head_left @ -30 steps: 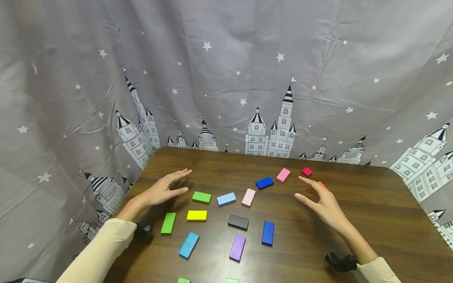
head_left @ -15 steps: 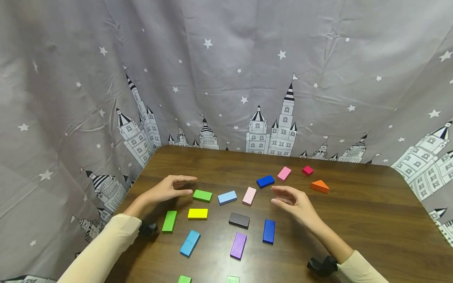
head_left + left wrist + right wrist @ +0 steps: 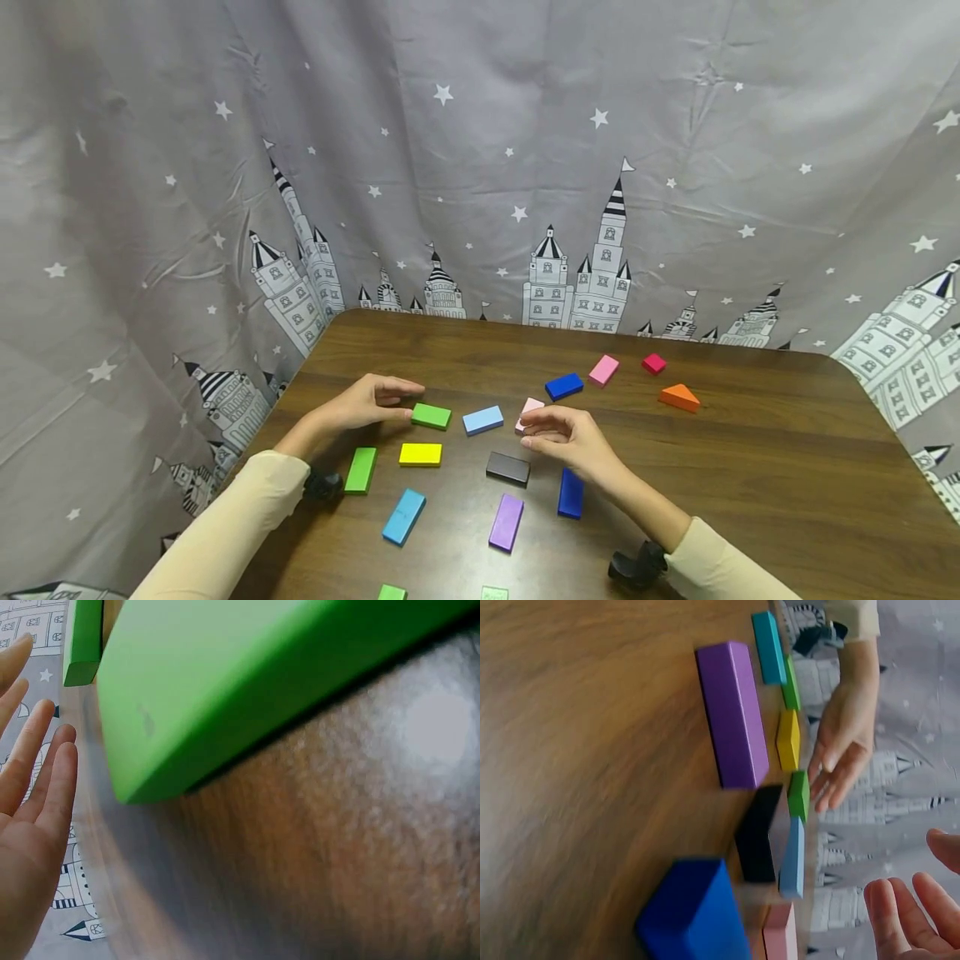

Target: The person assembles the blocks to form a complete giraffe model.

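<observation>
In the head view my left hand (image 3: 367,402) hovers at the left end of a green block (image 3: 431,416), its thumb tip very close to it; whether they touch I cannot tell. Its fingers are loosely bent and hold nothing. My right hand (image 3: 572,435) is over the table in front of a light pink block (image 3: 532,406), partly covering it. A dark grey block (image 3: 507,468) lies just below those fingertips. The right wrist view shows the right fingers (image 3: 924,919) apart from the thumb, with nothing between them. Between the hands lies a light blue block (image 3: 483,420).
Nearer on the wooden table (image 3: 780,450) lie yellow (image 3: 420,454), green (image 3: 361,471), cyan (image 3: 404,517), purple (image 3: 506,522) and blue (image 3: 571,496) blocks. Farther back are another blue block (image 3: 564,386), a pink block (image 3: 603,371), a red piece (image 3: 654,363) and an orange wedge (image 3: 679,397). A grey curtain (image 3: 480,167) hangs behind.
My right hand has swept left from the orange wedge, uncovering it, to the light pink block. The left hand has shifted slightly right to the green block, its fingers drawing nearer the thumb.
</observation>
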A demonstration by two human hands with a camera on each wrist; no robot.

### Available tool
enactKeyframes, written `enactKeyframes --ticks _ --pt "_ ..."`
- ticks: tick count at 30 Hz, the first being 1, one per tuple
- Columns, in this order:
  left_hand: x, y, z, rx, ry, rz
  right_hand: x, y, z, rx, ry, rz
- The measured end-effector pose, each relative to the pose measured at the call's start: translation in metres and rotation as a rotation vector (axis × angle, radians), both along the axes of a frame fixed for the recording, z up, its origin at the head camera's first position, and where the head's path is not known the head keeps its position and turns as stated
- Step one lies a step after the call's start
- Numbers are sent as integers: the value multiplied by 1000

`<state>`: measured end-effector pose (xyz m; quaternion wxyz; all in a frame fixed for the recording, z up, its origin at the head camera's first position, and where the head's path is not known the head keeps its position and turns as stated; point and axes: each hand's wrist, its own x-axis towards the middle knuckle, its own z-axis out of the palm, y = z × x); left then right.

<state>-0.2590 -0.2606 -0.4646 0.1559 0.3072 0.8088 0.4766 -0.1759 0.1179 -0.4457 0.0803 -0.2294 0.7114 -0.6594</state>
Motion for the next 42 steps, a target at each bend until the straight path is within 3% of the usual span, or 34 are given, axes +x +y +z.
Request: enactKeyframes --ticks 15,26,42 --pt "-2 6 -6 -12 -10 -4 -2 -50 -13 21 -97 27" --pt "-4 8 -11 -6 -20 8 -5 -80 -22 16 -193 3" --pt "-2 8 -10 -37 -20 6 -4 -110 -32 25 -177 -19"
